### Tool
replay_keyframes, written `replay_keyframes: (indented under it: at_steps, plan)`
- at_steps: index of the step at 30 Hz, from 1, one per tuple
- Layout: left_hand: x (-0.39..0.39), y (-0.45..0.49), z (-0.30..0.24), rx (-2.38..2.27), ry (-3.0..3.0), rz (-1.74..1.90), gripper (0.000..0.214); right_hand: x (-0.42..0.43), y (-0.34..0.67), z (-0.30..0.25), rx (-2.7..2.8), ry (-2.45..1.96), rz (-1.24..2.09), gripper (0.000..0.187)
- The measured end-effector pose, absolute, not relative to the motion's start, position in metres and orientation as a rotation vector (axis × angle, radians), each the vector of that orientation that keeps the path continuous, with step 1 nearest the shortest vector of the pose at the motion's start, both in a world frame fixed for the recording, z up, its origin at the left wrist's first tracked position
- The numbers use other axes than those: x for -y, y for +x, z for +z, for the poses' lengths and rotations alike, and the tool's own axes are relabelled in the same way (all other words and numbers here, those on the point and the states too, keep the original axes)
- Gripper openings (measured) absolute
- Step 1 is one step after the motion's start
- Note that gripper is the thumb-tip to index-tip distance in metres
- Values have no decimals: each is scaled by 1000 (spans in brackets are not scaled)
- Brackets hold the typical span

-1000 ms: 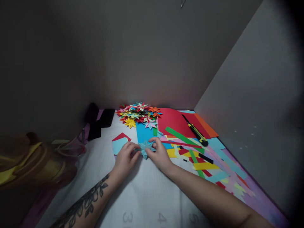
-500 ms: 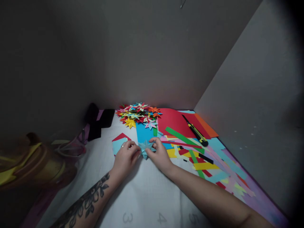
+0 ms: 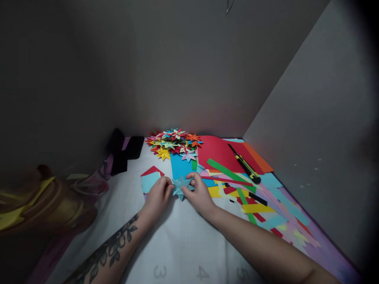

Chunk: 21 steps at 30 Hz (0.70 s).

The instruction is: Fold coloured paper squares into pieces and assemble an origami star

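A light-blue folded paper star (image 3: pixel 181 184) lies on the white cutting mat (image 3: pixel 177 244), pinched from both sides. My left hand (image 3: pixel 158 196) grips its left edge with curled fingers. My right hand (image 3: pixel 199 192) holds its right side between thumb and fingertips. Just left of my left hand lie a light-blue square and a red square of paper (image 3: pixel 149 178). A blue sheet (image 3: pixel 180 166) lies right behind the star.
A heap of many-coloured paper stars (image 3: pixel 173 142) sits at the back. Red and orange sheets (image 3: pixel 225 152) carry a yellow-black utility knife (image 3: pixel 245 164). Coloured strips and scraps (image 3: pixel 260 209) litter the right side. A dark object (image 3: pixel 122 152) and a brown-yellow object (image 3: pixel 44 205) lie left.
Barely anything has shifted. My left fingers have closed a little tighter on the star's left edge. The view has dropped slightly.
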<state>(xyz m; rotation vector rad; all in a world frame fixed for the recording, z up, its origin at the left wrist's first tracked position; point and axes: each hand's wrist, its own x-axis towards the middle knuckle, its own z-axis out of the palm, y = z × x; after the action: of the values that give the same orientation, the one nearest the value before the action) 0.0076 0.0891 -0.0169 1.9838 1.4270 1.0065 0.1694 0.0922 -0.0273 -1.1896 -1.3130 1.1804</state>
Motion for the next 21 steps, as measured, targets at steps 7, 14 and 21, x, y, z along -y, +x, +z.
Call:
replay_keyframes:
  at_steps: [7, 14, 21]
  plan:
    - [-89, 3, -17, -1341, 2030, 1100, 10, -93, 170, -28, 1318, -1197, 1168, 26]
    - [-91, 8, -21, -1358, 1656, 1113, 16, -92, 170, -25, 1321, -1195, 1131, 26]
    - [-91, 14, -23, -1356, 1480, 1124, 14, -90, 169, -29, 1404, -1252, 990, 24]
